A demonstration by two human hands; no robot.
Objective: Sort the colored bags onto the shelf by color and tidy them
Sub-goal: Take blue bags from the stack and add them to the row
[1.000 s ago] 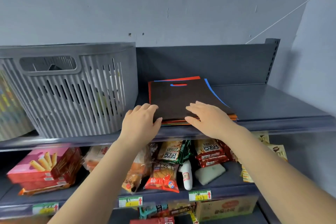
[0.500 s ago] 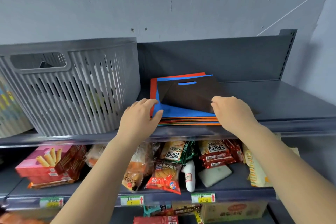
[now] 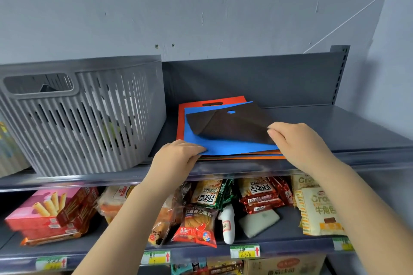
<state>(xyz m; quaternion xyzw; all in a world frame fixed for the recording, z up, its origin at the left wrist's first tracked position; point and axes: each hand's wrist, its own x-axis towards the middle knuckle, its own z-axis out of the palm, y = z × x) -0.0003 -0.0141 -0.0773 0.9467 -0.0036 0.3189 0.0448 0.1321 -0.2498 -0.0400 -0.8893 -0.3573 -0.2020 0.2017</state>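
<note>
1. The stack of flat colored bags lies on the top shelf (image 3: 335, 131), just right of the grey basket (image 3: 89, 118). A red bag (image 3: 192, 105) is at the back, a blue bag (image 3: 223, 145) lies over it, and orange edges show beneath.
2. The right hand (image 3: 297, 143) pinches the near right corner of the black bag (image 3: 232, 125), which is peeled up and partly folded.
3. The left hand (image 3: 176, 156) rests on the stack's near left corner, fingers curled over the edge, steadying it.
4. To do this well, I judge the left hand should keep pressing the stack down while the right draws the black bag off low and flat.
5. A quick pull could drag the blue bag askew.
</note>
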